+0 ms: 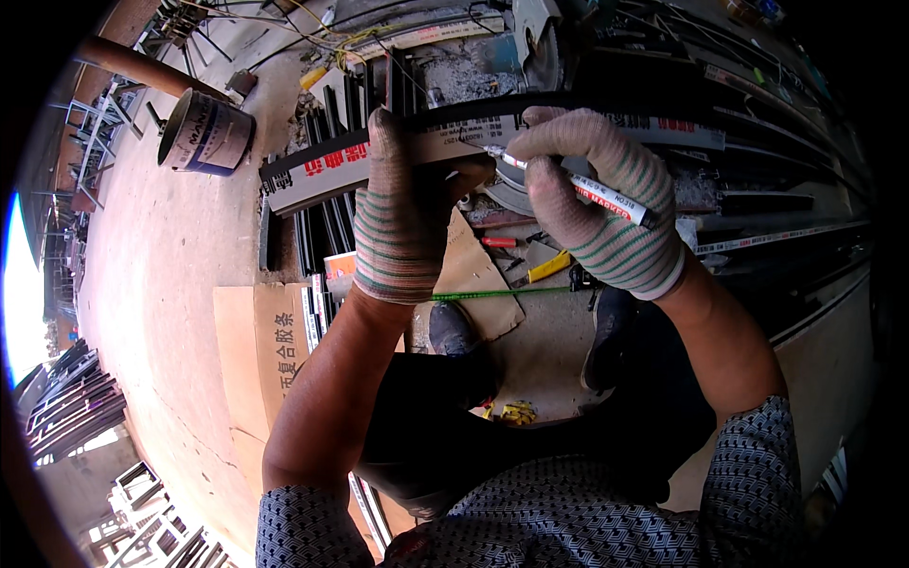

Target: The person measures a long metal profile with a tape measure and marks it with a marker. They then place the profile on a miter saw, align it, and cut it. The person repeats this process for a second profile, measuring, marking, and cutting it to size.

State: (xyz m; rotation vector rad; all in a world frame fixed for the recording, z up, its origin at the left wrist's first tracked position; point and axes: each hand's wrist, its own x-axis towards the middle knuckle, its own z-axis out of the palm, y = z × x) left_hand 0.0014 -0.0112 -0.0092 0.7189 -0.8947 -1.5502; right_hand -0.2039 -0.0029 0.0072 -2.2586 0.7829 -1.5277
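Observation:
My left hand point(402, 213), in a striped knit work glove, grips a long metal profile bar point(331, 175) with a grey printed face and dark edges. Its thumb lies across the printed face, while the other fingers pass behind the bar, partly hidden. My right hand point(611, 194), gloved alike, is closed around a white marker pen point(606, 197). The pen's tip points left and meets or nearly meets the bar's face, a little right of my left thumb. From there the bar runs on to the right behind my right hand.
A circular saw point(542, 52) stands beyond the bar. Dark metal profiles point(776, 199) are stacked on the right. Below lie a yellow-handled tool point(549, 267), a green tape or cord point(502, 294) and flattened cardboard point(251, 355). A bucket point(206, 133) stands on the floor at far left.

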